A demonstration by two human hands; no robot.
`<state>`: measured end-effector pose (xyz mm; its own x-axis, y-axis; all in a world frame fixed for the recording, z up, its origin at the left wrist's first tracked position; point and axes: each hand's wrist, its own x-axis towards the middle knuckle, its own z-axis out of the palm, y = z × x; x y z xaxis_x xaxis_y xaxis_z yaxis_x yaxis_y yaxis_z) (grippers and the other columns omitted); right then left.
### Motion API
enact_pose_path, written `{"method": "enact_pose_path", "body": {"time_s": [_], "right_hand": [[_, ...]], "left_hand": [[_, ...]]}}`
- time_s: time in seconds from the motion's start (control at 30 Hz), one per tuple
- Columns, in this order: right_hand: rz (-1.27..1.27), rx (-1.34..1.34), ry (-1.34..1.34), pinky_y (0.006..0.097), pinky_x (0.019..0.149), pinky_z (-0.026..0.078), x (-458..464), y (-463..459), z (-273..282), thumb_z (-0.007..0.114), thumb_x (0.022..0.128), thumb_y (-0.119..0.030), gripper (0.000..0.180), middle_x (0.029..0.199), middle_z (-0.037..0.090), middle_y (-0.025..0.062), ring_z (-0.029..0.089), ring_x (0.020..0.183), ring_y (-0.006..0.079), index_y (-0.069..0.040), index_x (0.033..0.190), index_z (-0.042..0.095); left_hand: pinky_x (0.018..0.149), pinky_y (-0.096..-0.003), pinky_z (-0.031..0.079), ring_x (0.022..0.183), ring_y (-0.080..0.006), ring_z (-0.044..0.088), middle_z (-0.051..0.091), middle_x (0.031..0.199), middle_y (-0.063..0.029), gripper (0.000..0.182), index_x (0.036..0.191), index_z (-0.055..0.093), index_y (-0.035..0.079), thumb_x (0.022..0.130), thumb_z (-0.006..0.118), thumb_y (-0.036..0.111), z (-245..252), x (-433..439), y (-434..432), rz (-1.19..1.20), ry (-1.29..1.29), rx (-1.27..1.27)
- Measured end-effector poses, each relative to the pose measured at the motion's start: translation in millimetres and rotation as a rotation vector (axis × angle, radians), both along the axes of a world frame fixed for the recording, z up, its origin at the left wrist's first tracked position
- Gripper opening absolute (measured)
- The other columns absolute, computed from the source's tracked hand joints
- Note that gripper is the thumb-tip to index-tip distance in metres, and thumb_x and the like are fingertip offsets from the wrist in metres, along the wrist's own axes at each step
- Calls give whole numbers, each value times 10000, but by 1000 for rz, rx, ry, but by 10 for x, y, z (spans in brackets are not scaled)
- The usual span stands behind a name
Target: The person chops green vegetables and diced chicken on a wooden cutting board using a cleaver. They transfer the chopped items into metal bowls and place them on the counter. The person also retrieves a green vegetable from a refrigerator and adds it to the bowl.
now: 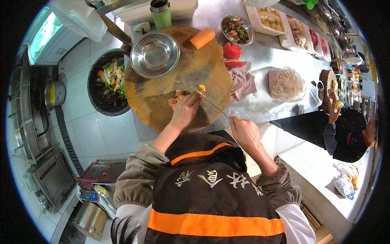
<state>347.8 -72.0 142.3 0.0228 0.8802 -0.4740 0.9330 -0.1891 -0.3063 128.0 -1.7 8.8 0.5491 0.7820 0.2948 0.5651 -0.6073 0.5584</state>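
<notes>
On a round wooden chopping block [179, 68], my left hand [186, 111] presses down on a piece of raw meat [176, 99], its fingertips beside the blade. My right hand [246, 130] is closed round the handle of a knife [216, 107], whose blade, seen nearly edge-on, reaches to my left fingertips. A small yellow piece [202, 88] lies at the blade's far end. An empty-looking steel bowl [155, 55] rests at the block's upper left, and a thick piece of carrot [202, 38] at its top right. Part of the meat is hidden under my left hand.
Right of the block are red pepper pieces [232, 51], a cloth [242, 80], a steel bowl of chopped food [237, 30] and a bagged foodstuff [286, 83]. A black bin of vegetable scraps [109, 113] stands left, a green flask [160, 16] behind. A co-worker [344, 137] is at far right.
</notes>
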Motion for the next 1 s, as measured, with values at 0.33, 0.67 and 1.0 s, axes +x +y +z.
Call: {"method": "enact_pose_path", "body": {"time_s": [0.33, 0.67, 1.0], "right_hand": [[-20, -3, 0, 477, 664, 514, -57, 107, -367, 613, 878, -216, 218, 796, 663, 222, 653, 761, 408, -33, 981, 671], [-141, 8, 164, 474, 655, 506, 101, -34, -338, 625, 871, -215, 255, 786, 654, 233, 633, 780, 433, -7, 1012, 668], [19, 108, 56, 472, 649, 507, -30, 79, -20, 584, 909, -206, 214, 799, 664, 204, 649, 753, 397, -79, 1061, 664]], "left_hand": [[846, -388, 510, 1019, -275, 601, 638, 1046, -120, 302, 1047, 658, 12, 747, 624, 11, 194, -73, 30, 84, 58, -10], [762, -425, 516, 897, -362, 641, 652, 953, -202, 187, 981, 652, -49, 795, 627, -46, 104, -167, 345, 349, -34, -353], [855, -372, 527, 1045, -307, 607, 626, 1159, -122, 255, 1082, 656, 25, 827, 642, 26, 205, -127, 134, 27, -88, -67]]}}
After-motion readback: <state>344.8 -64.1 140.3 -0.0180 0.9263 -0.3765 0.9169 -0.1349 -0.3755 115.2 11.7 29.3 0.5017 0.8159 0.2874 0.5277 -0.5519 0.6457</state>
